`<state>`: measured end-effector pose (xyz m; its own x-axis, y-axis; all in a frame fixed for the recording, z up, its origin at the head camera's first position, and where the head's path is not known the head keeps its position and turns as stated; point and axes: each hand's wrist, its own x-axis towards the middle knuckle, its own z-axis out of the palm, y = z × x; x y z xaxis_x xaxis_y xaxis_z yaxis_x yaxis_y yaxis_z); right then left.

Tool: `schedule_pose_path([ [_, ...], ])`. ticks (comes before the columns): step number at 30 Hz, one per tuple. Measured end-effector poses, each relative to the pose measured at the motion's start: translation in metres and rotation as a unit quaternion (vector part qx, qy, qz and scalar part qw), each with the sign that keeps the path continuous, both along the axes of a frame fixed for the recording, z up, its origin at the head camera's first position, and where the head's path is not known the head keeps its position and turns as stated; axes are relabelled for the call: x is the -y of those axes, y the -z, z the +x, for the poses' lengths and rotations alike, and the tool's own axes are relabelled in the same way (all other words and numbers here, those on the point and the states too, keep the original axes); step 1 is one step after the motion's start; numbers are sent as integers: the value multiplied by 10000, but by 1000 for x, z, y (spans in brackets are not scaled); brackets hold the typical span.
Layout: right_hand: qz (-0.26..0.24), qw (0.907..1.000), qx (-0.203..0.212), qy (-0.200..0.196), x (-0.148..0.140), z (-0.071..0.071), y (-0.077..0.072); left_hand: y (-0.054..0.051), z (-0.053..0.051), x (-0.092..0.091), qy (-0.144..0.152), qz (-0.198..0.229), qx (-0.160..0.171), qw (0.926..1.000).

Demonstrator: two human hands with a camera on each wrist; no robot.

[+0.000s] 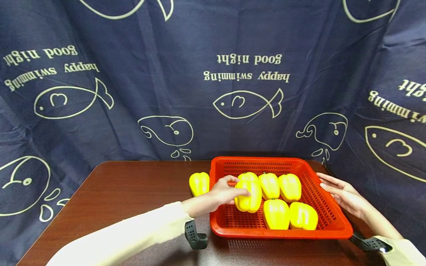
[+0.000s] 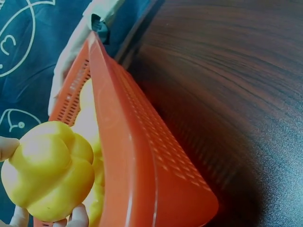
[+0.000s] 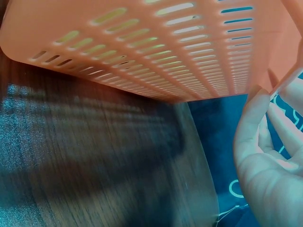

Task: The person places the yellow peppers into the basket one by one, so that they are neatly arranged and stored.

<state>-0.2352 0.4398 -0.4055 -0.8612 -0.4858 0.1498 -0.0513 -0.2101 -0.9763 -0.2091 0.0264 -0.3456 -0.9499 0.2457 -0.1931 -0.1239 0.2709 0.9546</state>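
My left hand [image 1: 223, 190] grips a yellow bell pepper [image 1: 249, 196] over the left part of a red plastic basket [image 1: 279, 233]. In the left wrist view, the fingertips [image 2: 78, 216] sit around the held pepper [image 2: 47, 171], beside the basket wall [image 2: 124, 142]. Several more yellow bell peppers [image 1: 276, 214] lie inside the basket. Another yellow pepper [image 1: 199, 183] rests on the table outside the basket's left side. At the right rim, my right hand [image 1: 347, 197] has its fingers extended against the basket; the right wrist view shows this hand [image 3: 270, 165] beside the slotted wall [image 3: 142, 52].
The brown wooden table [image 1: 139, 188] extends to the left of the basket. A dark blue cloth [image 1: 186, 92] with white fish drawings and lettering hangs behind and beside the table. Dark straps [image 1: 194, 236] circle both wrists.
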Motion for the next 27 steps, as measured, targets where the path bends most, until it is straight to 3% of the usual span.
schedule_pose_path([
  [12,-5,10000,34,24,0,0,0,11,-5,-9,89,-505,95,9986],
  [27,166,9996,6,236,-1,-1,2,24,-7,-14,730,-423,595,9947],
])
